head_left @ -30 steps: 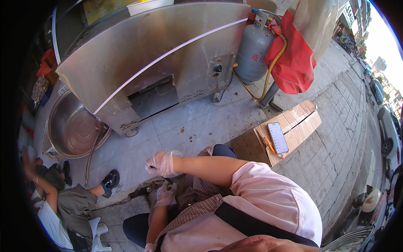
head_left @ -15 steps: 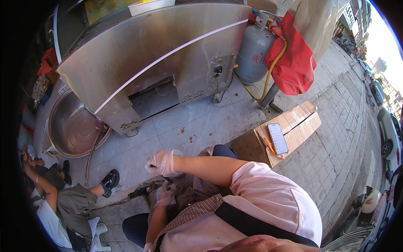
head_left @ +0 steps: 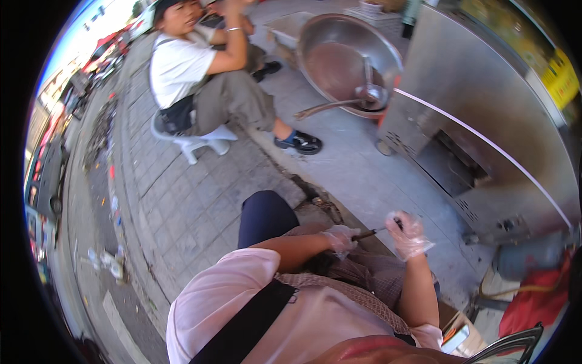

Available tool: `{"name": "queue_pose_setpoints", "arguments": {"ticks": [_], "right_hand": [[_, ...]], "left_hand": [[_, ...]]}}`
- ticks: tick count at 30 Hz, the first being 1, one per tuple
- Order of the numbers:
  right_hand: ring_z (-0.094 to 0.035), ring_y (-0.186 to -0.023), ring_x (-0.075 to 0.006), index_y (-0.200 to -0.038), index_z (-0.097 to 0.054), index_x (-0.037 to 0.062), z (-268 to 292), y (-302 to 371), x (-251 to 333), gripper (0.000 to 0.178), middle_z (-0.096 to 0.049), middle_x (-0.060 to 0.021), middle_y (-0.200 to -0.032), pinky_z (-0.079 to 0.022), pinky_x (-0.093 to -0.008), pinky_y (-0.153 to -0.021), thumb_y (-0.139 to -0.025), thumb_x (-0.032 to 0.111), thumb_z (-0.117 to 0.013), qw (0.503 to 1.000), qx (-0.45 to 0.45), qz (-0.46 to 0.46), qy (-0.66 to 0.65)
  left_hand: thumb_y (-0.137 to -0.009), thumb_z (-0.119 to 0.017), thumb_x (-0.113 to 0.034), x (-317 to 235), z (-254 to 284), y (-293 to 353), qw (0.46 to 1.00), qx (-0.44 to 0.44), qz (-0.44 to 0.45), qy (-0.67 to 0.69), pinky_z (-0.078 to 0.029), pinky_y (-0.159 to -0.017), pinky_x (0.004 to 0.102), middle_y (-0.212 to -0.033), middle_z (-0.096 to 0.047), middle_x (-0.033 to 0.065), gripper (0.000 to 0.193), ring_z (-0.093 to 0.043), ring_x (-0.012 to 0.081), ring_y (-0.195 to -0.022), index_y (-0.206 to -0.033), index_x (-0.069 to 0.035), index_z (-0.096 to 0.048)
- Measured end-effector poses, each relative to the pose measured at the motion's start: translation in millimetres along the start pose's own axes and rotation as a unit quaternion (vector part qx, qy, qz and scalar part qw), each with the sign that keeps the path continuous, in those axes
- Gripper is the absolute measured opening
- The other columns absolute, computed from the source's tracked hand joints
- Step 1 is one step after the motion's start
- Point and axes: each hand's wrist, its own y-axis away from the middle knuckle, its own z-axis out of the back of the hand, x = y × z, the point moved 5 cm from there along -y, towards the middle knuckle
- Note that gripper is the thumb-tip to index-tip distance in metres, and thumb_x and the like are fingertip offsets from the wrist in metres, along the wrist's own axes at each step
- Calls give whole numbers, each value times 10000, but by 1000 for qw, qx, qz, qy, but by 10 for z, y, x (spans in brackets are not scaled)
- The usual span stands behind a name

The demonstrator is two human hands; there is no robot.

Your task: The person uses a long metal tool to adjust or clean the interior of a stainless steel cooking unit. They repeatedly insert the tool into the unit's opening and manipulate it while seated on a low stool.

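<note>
My left hand [head_left: 341, 240], in a clear plastic glove, is closed round a slim tool [head_left: 364, 235] with a dark handle and a thin metal end. The metal end points toward my right hand [head_left: 408, 236], also gloved, with its fingers closed. A small dark spot shows at those fingers; whether it is a separate piece or part of the tool I cannot tell. Both hands are above my lap, over a brown checked apron [head_left: 370, 270].
A steel cabinet [head_left: 503, 115] with an opening low in its front stands at right. Ahead lies a wide metal basin [head_left: 330, 67] with a ladle [head_left: 321, 109]. A person [head_left: 182, 60] sits on a white stool [head_left: 209, 141]. A gas cylinder [head_left: 530, 258] and a phone [head_left: 456, 338] are at lower right.
The view has swung left, bringing the seated person and the basin fully in. My hands stay over my lap; the tool between them shows more plainly now.
</note>
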Motion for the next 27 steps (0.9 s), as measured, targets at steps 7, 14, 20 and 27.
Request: {"name": "queue_pose_setpoints", "arguments": {"ticks": [7, 14, 20, 27], "right_hand": [[-378, -581, -63, -700, -502, 49, -82, -50, 47, 241, -423, 42, -616, -314, -267, -502, -873, 151, -635, 986, -5, -69, -151], [-412, -633, -73, -773, -565, 39, -154, -83, -134, 175, -500, 21, -666, -361, -259, -569, -880, 158, -638, 990, 18, -83, -109], [-398, -612, -103, -768, -537, 21, -136, -118, -17, 181, -470, -13, -632, -365, -305, -548, -864, 144, -629, 997, 7, -42, -63], [-433, -598, -122, -764, -551, 30, 4, -52, -5, 170, -493, -21, -638, -382, -300, -551, -858, 147, -630, 998, -38, -38, -43]], "left_hand": [[-823, -583, -308, -21, 12, 6, 995, 2, -42, 87, -493, -734, 429, -882, -658, 213, 580, -648, 361, -834, -1321, -36, -464], [-786, -571, -265, -71, 89, 54, 995, -33, -38, 80, -505, -756, 436, -825, -662, 181, 380, -649, 358, -835, -1126, -96, -579], [-750, -635, -269, -294, 462, 328, 978, -198, -21, -65, -448, -940, 430, -1292, -504, 240, 666, -537, 377, -1147, -1355, -80, -431], [-680, -732, -178, -601, 2430, 1856, 722, -616, -133, -287, -244, -1067, 610, -1483, -135, 332, 946, -179, 563, -1339, -1477, -90, -229]]}}
